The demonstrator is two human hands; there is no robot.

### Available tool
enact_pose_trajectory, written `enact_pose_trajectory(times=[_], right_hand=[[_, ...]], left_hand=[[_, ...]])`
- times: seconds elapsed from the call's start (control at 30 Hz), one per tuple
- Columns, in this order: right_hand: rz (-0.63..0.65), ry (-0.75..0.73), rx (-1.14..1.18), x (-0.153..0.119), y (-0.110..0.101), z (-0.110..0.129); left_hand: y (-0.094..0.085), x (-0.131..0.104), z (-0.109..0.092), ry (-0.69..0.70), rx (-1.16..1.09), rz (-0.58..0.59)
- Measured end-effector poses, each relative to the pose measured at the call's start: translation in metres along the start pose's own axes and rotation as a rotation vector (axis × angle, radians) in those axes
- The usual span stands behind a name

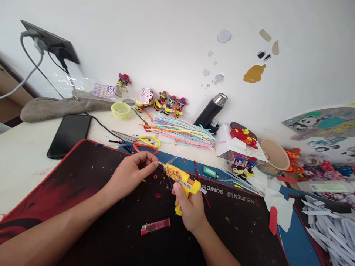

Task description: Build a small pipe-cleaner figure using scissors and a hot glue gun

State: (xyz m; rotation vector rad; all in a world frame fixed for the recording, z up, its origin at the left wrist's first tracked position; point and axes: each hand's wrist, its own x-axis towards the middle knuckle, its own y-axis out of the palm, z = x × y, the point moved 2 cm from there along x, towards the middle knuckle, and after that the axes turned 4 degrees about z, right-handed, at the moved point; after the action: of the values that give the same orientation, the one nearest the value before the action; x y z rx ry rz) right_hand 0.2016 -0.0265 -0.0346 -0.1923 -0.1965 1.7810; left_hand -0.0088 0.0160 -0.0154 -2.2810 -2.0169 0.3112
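My right hand (191, 210) is wrapped round the handle of a yellow hot glue gun (181, 181), whose barrel is crusted with dried bits and points left. A clear glue stick (203, 190) pokes out of its rear. My left hand (135, 171) is closed in a pinch right at the gun's nozzle; whatever lies between the fingertips is too small to make out. Below the hands a pink lighter (155, 226) lies on the black mat (116, 236). A dark red pipe cleaner (206, 197) rests just right of the gun.
Behind the hands lie yellow-handled scissors (148, 140), a bundle of pastel pipe cleaners (180, 131) and a black thermos (210, 111). Several small pipe-cleaner figures (168, 103) stand along the wall. A phone (69, 136) is at left; white paper strips (330, 229) pile up at right.
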Motion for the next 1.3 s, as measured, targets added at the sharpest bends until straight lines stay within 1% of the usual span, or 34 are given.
enact_pose_trajectory(times=[0.4,1.0,1.3], right_hand=[[-0.004,0.013,-0.043,-0.0008,0.0006,0.0003],[0.004,0.016,-0.048,-0.0013,-0.0003,-0.0001],[-0.003,0.024,-0.055,-0.0035,-0.0007,-0.0039]], left_hand=[[0.0002,0.0002,0.0000,0.000,0.017,-0.003],[0.0005,-0.0002,0.0008,0.000,0.013,0.014],[0.0004,0.0000,0.0000,0.002,0.023,0.007]])
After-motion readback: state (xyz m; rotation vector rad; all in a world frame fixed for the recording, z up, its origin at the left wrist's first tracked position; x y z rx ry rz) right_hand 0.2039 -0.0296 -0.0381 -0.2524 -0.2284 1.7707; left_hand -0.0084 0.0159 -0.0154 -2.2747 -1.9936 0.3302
